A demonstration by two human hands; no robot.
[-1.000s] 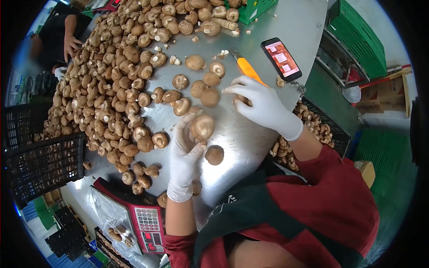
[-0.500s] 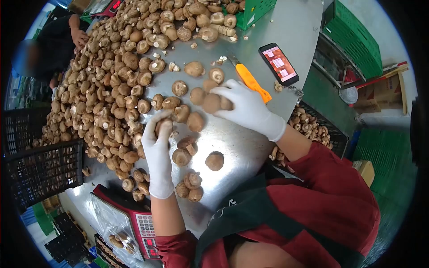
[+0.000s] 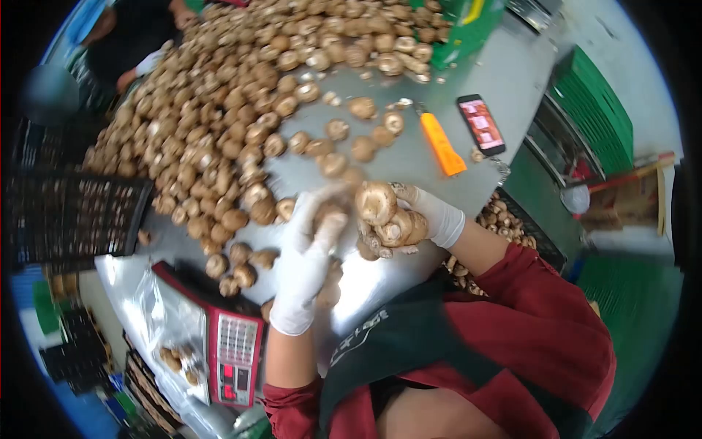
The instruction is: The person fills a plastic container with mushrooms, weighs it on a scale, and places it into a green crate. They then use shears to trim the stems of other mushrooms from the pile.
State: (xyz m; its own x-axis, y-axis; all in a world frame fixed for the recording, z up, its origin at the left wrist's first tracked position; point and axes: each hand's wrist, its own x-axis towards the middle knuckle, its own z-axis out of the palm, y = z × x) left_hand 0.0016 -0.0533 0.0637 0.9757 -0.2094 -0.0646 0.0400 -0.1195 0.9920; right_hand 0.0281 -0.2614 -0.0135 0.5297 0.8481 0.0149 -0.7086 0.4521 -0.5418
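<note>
My right hand, in a white glove, is closed around several brown shiitake mushrooms, some with their pale undersides and stems turned up. Close beside it, my left hand, also gloved, is blurred by motion, with its fingers curled around a shiitake mushroom. Both hands are above the metal table. Just beyond them, several loose mushrooms lie on the table. An orange-handled knife rests beyond my right hand.
A large mushroom pile covers the far left. A phone lies at the right. A red scale stands at lower left, near a black crate. A green crate sits at the back. A co-worker's gloved hand is beside the pile.
My right hand has picked up several mushrooms and turned them up, moving toward my body. My left hand has moved right, near it, with a mushroom. The camera view has shifted.
</note>
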